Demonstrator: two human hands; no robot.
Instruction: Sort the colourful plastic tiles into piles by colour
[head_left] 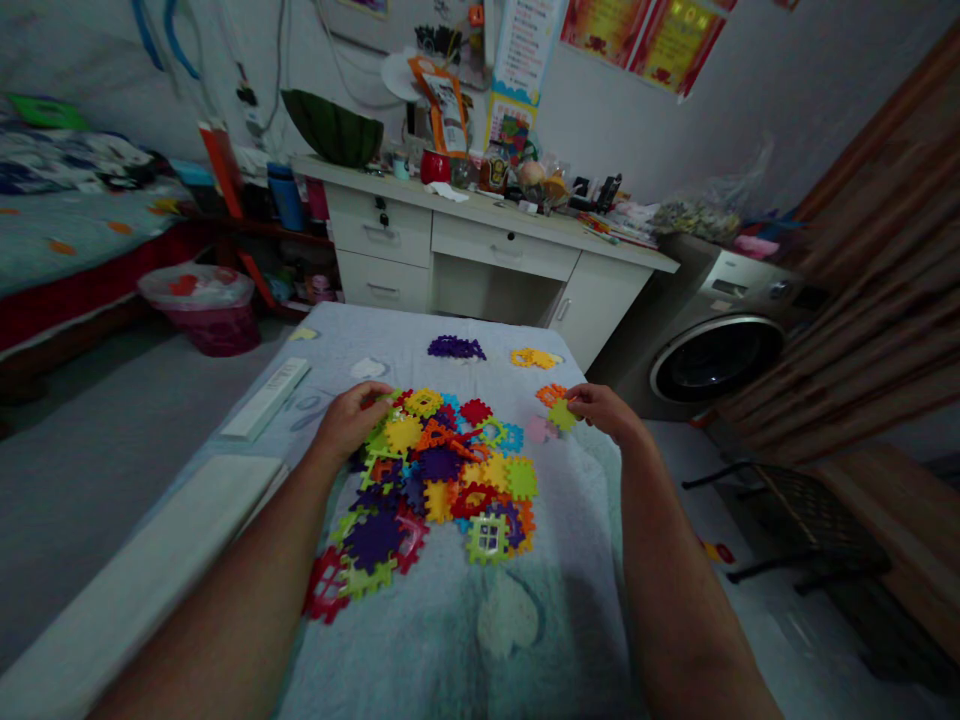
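Observation:
A heap of colourful interlocking plastic pieces (439,465), flat with toothed edges, covers the middle of the cloth-covered table. At the heap's upper left edge, my left hand (352,418) is curled with thumb and fingers close together; a bit of red shows between them, but what they grip is partly hidden. My right hand (602,408) pinches a lime green toothed piece (562,415) at the table's right side. Just behind that piece lie orange pieces (551,394), and a pink piece (539,430) is beside it. Farther back sit a purple cluster (456,347) and yellow pieces (534,357).
A white strip-shaped box (268,400) lies on the table's left side, near a long white board (150,570). Beyond the table stands a white desk (382,240) with clutter. A washing machine (705,330) and a chair (810,520) are at right, a bin (202,310) at left.

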